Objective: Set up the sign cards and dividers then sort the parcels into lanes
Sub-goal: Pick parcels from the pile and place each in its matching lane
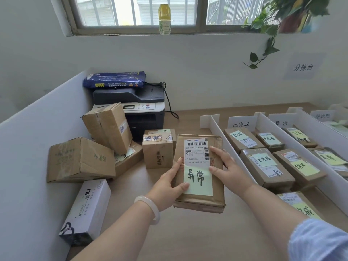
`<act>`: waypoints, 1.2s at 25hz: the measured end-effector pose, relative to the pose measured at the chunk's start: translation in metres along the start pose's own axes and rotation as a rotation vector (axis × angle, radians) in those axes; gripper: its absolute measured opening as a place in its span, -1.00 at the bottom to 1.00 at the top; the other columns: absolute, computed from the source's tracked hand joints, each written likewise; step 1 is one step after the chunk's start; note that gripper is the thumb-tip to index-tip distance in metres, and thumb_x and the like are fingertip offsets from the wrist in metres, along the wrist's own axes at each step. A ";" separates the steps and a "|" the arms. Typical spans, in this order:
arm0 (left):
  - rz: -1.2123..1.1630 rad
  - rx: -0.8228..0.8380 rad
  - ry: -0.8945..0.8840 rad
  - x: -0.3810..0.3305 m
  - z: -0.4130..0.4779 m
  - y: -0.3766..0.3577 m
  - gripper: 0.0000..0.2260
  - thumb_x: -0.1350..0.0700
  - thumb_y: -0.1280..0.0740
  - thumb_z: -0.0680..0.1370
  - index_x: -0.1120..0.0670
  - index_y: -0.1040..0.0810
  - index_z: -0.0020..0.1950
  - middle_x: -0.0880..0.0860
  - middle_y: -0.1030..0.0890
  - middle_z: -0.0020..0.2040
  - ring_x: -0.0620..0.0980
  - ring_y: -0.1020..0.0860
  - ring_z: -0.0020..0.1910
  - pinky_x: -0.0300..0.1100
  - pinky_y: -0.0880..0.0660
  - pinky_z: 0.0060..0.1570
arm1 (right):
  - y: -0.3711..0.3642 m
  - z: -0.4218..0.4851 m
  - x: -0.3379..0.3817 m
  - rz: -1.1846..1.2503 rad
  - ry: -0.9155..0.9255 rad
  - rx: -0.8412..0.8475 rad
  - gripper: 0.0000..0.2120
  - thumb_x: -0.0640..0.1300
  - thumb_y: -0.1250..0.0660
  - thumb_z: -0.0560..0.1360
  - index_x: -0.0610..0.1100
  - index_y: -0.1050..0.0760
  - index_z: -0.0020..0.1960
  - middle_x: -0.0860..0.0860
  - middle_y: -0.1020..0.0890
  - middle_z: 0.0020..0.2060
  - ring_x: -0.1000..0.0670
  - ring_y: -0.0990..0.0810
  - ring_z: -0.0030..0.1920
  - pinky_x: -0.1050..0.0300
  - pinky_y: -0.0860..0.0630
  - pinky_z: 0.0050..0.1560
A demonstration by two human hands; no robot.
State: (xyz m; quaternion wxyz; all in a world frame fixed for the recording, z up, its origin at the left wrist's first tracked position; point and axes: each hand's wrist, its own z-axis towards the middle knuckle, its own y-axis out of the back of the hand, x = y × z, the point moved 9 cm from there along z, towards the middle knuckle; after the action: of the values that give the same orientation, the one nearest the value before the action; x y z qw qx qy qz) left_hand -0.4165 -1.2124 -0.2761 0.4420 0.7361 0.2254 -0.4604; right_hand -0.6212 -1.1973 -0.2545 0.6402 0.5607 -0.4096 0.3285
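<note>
A flat brown parcel (199,199) with a shipping label and a green sticky note is held above the table in both hands. My left hand (169,187) grips its left edge, thumb on top. My right hand (227,166) grips its right edge, fingers over the label. To the right stand white dividers (226,140) forming lanes, each with a white sign card (242,123) at the far end. Parcels with green notes (265,166) lie in those lanes. Unsorted boxes (157,151) are piled at the left.
A printer (139,108) with a blue paper pack on top stands at the back left. A white carton (88,210) lies by the left partition wall (37,147). A bottle (164,18) stands on the windowsill; a plant hangs at the upper right.
</note>
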 end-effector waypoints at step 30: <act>0.010 0.260 -0.221 -0.246 0.005 -0.370 -0.34 0.02 -0.39 0.57 -0.33 -0.11 0.53 -0.22 -0.35 0.40 -0.18 -0.38 0.30 -0.23 -0.37 0.33 | 0.397 -0.204 -0.145 0.013 -0.152 -0.369 -0.49 0.00 -0.32 0.47 0.50 -0.32 0.27 0.07 -0.41 0.35 -0.02 -0.48 0.28 -0.12 -0.50 0.27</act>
State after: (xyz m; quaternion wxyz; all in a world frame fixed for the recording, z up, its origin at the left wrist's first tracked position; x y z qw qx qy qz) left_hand -0.8089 -1.0104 -0.2253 0.3675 0.7332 0.1102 -0.5614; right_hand -1.0034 -0.9287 -0.2134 0.6971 0.4545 -0.5138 0.2087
